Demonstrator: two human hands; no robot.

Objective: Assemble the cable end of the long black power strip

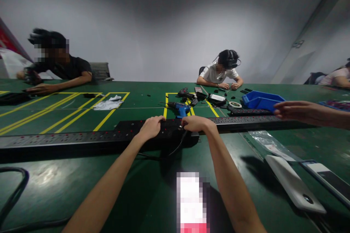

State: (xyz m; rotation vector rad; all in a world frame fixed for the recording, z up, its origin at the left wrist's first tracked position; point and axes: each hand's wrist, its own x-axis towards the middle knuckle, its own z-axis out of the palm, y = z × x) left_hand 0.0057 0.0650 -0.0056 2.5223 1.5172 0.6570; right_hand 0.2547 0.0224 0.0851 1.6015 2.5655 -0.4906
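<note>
Under inspection: a long black power strip with a row of sockets, lying crosswise beneath both hands, running well out to the left and ending just under the right hand. A thin, dark, flexible cable hangs on its near side, curving down between the two hands. The left hand lies over the strip, fingers bent; whether it grips or merely presses cannot be determined. The right hand has its fingers drawn narrow at the cable's upper end, apparently pinching it. The step in hand is judged to be close finger work on the cable at the strip's end; the next move would call for a steady left hand and a fine, controlled right one. Just beyond the hands rests a blue-and-black cordless drill. Off to the right of the right hand, a co-worker's hand is near an open blue plastic bin; nearer the viewer lies a white, rounded slab-shaped device. All items stand on the green desk.
</note>
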